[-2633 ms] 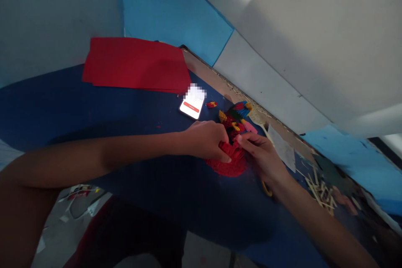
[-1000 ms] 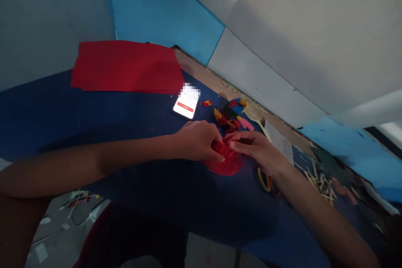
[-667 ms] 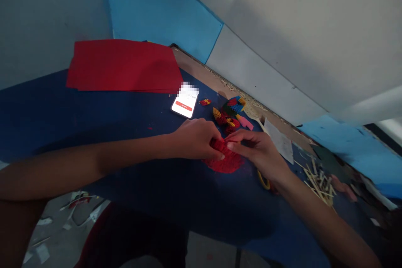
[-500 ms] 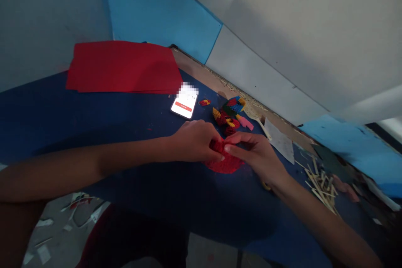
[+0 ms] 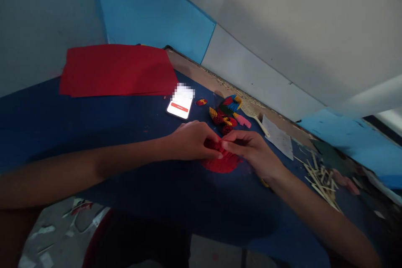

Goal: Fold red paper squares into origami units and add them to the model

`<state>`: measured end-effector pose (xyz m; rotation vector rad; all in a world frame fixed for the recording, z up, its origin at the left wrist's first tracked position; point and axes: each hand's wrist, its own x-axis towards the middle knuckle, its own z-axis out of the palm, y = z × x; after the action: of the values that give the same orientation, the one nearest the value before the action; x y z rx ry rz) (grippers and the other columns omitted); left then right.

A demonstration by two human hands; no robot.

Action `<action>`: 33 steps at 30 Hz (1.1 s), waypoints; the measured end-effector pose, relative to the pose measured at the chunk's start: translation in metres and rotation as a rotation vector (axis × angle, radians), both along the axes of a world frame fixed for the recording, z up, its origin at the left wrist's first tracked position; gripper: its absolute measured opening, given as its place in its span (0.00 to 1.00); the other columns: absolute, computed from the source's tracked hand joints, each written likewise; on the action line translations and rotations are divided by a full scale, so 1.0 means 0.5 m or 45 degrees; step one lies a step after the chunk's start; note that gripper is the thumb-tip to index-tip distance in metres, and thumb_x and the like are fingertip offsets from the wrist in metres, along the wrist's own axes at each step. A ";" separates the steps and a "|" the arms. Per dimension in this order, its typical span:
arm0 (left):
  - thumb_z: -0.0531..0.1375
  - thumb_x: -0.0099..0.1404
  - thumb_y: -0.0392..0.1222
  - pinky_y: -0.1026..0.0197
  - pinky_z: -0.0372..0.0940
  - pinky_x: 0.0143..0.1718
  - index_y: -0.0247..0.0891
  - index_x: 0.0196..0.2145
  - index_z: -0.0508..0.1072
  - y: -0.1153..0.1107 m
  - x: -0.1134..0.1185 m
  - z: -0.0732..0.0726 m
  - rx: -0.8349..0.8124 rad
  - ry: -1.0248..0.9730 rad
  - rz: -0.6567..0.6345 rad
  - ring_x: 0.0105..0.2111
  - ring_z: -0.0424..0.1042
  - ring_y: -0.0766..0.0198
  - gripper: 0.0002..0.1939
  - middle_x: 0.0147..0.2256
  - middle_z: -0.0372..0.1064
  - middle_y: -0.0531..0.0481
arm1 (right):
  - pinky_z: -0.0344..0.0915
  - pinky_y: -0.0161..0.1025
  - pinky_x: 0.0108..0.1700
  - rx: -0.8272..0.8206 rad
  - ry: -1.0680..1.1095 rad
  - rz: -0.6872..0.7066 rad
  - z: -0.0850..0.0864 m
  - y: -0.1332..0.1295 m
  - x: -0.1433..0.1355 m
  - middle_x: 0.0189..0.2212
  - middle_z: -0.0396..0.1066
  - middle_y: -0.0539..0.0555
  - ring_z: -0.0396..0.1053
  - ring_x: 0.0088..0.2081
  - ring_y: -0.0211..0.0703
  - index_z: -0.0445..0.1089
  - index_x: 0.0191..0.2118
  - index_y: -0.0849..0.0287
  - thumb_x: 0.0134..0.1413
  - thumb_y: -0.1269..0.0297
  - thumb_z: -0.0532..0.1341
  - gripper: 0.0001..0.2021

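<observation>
A round, crinkled red piece (image 5: 222,165) lies low over the dark blue table (image 5: 141,188). My left hand (image 5: 196,140) pinches its upper left part between thumb and fingers. Opposite, my right hand (image 5: 248,146) pinches its upper edge, thumb and fingertips close to those of my left hand. The fingers hide some of the piece. Just beyond the hands sits a folded figure (image 5: 224,119) in red and yellow, beside a blue, red and green one (image 5: 231,104) and a pink item (image 5: 243,121).
A stack of red sheets (image 5: 119,71) lies at the back left. Near it are a lit phone (image 5: 179,108) and a small red-yellow piece (image 5: 201,102). Rightward are a pale handled tool (image 5: 261,126), a white sheet (image 5: 278,138) and thin sticks (image 5: 322,184).
The whole view has shifted slightly, moving most things a little left in the picture. Both hands keep their pinch on the red piece, with only slight finger movement.
</observation>
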<state>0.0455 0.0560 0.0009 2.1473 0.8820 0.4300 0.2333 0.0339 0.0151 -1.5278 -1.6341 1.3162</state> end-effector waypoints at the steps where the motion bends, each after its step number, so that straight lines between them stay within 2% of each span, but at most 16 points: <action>1: 0.57 0.55 0.53 0.66 0.47 0.24 0.38 0.29 0.76 0.001 0.000 -0.001 0.008 0.002 0.008 0.22 0.60 0.70 0.16 0.19 0.63 0.55 | 0.62 0.33 0.26 -0.090 0.044 -0.032 -0.003 0.002 0.000 0.22 0.71 0.49 0.66 0.23 0.34 0.73 0.24 0.58 0.37 0.56 0.69 0.11; 3: 0.57 0.55 0.53 0.66 0.47 0.23 0.37 0.28 0.76 0.003 0.001 -0.003 0.029 0.002 0.033 0.22 0.60 0.70 0.16 0.19 0.64 0.54 | 0.62 0.33 0.24 -0.162 0.088 -0.060 -0.008 0.005 0.000 0.21 0.71 0.49 0.66 0.21 0.33 0.73 0.24 0.58 0.36 0.56 0.69 0.12; 4: 0.57 0.55 0.53 0.66 0.47 0.23 0.36 0.27 0.76 0.004 0.001 -0.004 0.039 0.000 0.043 0.22 0.60 0.70 0.17 0.19 0.64 0.54 | 0.62 0.34 0.26 -0.102 0.075 -0.055 -0.008 0.005 0.000 0.22 0.72 0.49 0.66 0.22 0.34 0.73 0.24 0.58 0.37 0.56 0.68 0.11; 8: 0.57 0.55 0.53 0.66 0.47 0.23 0.37 0.29 0.77 0.005 0.002 -0.005 0.037 -0.007 0.038 0.23 0.61 0.69 0.17 0.21 0.66 0.53 | 0.65 0.37 0.38 0.485 -0.065 -0.082 0.007 0.006 -0.001 0.29 0.73 0.50 0.70 0.32 0.39 0.74 0.24 0.55 0.42 0.60 0.67 0.05; 10: 0.58 0.55 0.54 0.66 0.48 0.25 0.40 0.33 0.77 0.006 0.003 -0.006 0.036 -0.022 0.027 0.26 0.64 0.68 0.17 0.25 0.69 0.52 | 0.65 0.38 0.40 0.590 -0.037 -0.126 0.015 0.009 -0.003 0.30 0.73 0.50 0.70 0.34 0.39 0.73 0.25 0.53 0.43 0.60 0.66 0.04; 12: 0.57 0.55 0.56 0.66 0.48 0.25 0.41 0.33 0.76 0.007 0.003 -0.010 0.039 -0.019 0.028 0.27 0.64 0.67 0.18 0.25 0.69 0.53 | 0.66 0.37 0.38 0.469 0.046 -0.120 0.013 0.013 -0.006 0.29 0.73 0.49 0.69 0.33 0.38 0.73 0.25 0.53 0.41 0.58 0.67 0.06; 16: 0.56 0.52 0.63 0.65 0.45 0.24 0.37 0.24 0.73 0.015 0.005 -0.026 0.086 0.018 0.106 0.22 0.59 0.69 0.24 0.18 0.62 0.54 | 0.65 0.34 0.31 0.101 0.151 -0.145 -0.017 0.019 -0.010 0.25 0.71 0.48 0.67 0.27 0.35 0.73 0.25 0.56 0.36 0.55 0.68 0.11; 20: 0.56 0.52 0.62 0.65 0.45 0.23 0.36 0.21 0.71 0.021 0.008 -0.043 0.089 -0.037 0.180 0.21 0.58 0.70 0.24 0.18 0.60 0.55 | 0.64 0.32 0.27 -0.038 0.269 -0.280 -0.043 0.017 -0.012 0.25 0.71 0.48 0.67 0.25 0.34 0.72 0.27 0.57 0.35 0.53 0.69 0.14; 22: 0.56 0.52 0.62 0.65 0.45 0.23 0.35 0.20 0.70 0.023 0.011 -0.045 0.059 -0.076 0.170 0.21 0.57 0.70 0.24 0.17 0.59 0.55 | 0.65 0.33 0.28 -0.059 0.313 -0.319 -0.046 0.017 -0.013 0.26 0.72 0.48 0.67 0.25 0.34 0.71 0.27 0.56 0.33 0.53 0.69 0.14; 25: 0.56 0.53 0.61 0.66 0.47 0.22 0.34 0.21 0.70 0.027 0.012 -0.045 -0.037 -0.181 0.066 0.21 0.56 0.71 0.24 0.17 0.57 0.56 | 0.65 0.33 0.28 -0.059 0.332 -0.338 -0.046 0.021 -0.011 0.25 0.71 0.48 0.67 0.25 0.35 0.71 0.27 0.56 0.33 0.55 0.69 0.14; 30: 0.60 0.52 0.56 0.67 0.50 0.24 0.34 0.32 0.75 0.037 0.007 -0.041 -0.178 -0.323 -0.067 0.23 0.60 0.71 0.21 0.24 0.67 0.53 | 0.60 0.32 0.25 -0.041 0.332 -0.307 -0.050 0.024 -0.004 0.21 0.68 0.47 0.62 0.21 0.32 0.70 0.27 0.57 0.39 0.56 0.68 0.12; 33: 0.59 0.52 0.57 0.67 0.49 0.23 0.34 0.32 0.76 0.038 0.004 -0.041 -0.126 -0.290 -0.059 0.22 0.60 0.71 0.21 0.23 0.67 0.53 | 0.61 0.33 0.28 0.121 0.351 -0.344 -0.053 0.009 -0.005 0.22 0.68 0.47 0.64 0.23 0.34 0.69 0.28 0.57 0.42 0.55 0.66 0.11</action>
<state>0.0476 0.0748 -0.0193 1.9784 0.7098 0.5822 0.2307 0.0384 -0.0113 -1.3850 -1.2528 1.2206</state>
